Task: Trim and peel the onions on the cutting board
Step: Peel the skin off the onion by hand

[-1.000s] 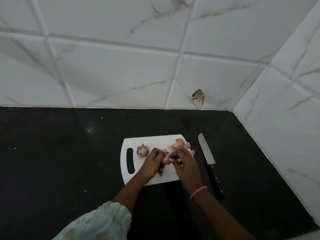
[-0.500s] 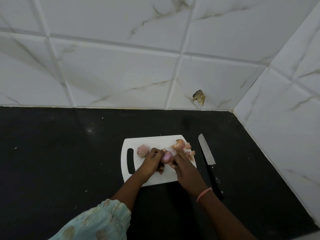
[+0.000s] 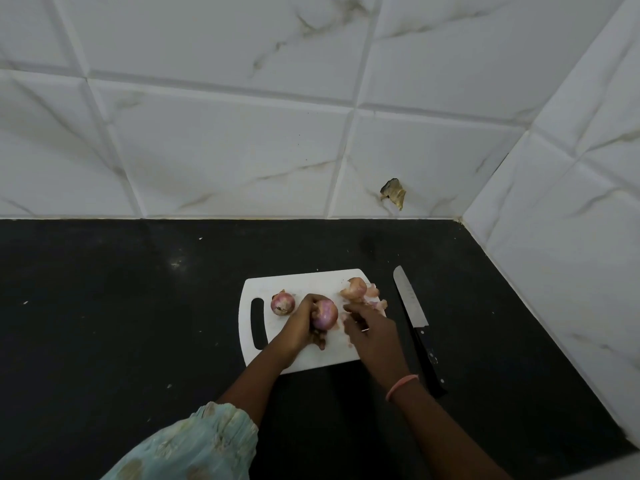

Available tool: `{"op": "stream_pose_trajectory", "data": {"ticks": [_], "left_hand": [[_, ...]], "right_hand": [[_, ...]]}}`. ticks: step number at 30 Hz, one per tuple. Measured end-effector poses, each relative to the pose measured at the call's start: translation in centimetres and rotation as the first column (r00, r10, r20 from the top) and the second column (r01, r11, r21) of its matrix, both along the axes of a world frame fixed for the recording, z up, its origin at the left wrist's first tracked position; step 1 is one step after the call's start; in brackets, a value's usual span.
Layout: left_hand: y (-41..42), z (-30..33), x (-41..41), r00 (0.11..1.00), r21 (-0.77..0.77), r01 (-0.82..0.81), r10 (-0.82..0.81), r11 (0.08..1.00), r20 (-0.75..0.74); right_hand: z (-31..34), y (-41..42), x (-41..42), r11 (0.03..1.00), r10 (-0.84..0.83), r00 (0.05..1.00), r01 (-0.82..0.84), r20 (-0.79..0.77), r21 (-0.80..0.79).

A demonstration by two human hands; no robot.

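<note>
Reaching in from the near edge of the worktop [image 3: 104,306], your left hand [image 3: 299,322] came over the middle of the white cutting board [image 3: 304,362] with its forearm angled up and to the right, a pale green patterned sleeve [image 3: 194,445] bunched at the elbow. Its fingers were curled round a purple onion [image 3: 325,314], gripping it from the left side so that the onion's right half showed, and holding it at the board's centre.

Your right hand [image 3: 372,336] lay just beside that onion on its right, back of the hand up, fingers stretched loosely toward the far right part of the board. You held nothing in it that could be made out; the fingertips reached to the edge of a heap of onion peels [image 3: 362,292] at the board's far right corner. A pink band [image 3: 401,386] circled that wrist, and the forearm ran back toward the near right edge of the worktop.

A second onion [image 3: 282,304], still in its skin, sat on the board's left part, near the handle slot [image 3: 258,323] and just apart from your left hand. The knife [image 3: 414,318] lay on the worktop off the board's right edge, blade pointing to the far wall, untouched by either hand.
</note>
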State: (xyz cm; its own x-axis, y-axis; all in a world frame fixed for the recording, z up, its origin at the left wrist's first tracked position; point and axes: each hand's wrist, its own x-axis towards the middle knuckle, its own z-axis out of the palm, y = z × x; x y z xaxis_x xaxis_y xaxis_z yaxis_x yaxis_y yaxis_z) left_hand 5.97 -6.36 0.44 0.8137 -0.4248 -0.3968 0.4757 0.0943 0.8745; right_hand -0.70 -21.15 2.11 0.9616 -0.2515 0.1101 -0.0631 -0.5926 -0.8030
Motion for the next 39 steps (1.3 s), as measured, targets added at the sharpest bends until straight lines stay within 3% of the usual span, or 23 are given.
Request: {"op": "stream_pose_trajectory", "data": {"ticks": [2,5,13,19,28,39], "left_hand": [[-0.2,0.1,-0.3,0.997,0.028,0.035,-0.037,0.999,0.062],[-0.3,0.8,-0.9,0.989,0.038,0.055,-0.059,0.998,0.139],[-0.3,0.0,-0.8,0.983,0.055,0.034,-0.043,0.998,0.181],[-0.3,-0.1,-0.9,0.975,0.058,0.045,-0.057,0.997,0.215],[-0.2,-0.7,-0.6,0.972,0.042,0.054,-0.063,0.998,0.226],[-0.1,-0.9,-0.5,0.971,0.037,0.053,-0.06,0.998,0.23]], "right_hand": [[0.1,1.2,0.2,0.992,-0.005,0.998,0.013,-0.061,0.125],[0.5,2.0,0.6,0.983,-0.062,0.997,0.069,-0.046,0.168],[0.3,1.3,0.9,0.997,-0.041,0.999,0.04,-0.01,-0.07],[1.1,1.9,0.8,0.999,-0.035,0.999,0.035,0.006,0.0],[1.1,1.8,1.2,0.987,-0.025,0.999,0.028,0.024,-0.16],[0.9,1.8,1.0,0.983,-0.002,1.0,0.006,0.021,-0.186]]}}
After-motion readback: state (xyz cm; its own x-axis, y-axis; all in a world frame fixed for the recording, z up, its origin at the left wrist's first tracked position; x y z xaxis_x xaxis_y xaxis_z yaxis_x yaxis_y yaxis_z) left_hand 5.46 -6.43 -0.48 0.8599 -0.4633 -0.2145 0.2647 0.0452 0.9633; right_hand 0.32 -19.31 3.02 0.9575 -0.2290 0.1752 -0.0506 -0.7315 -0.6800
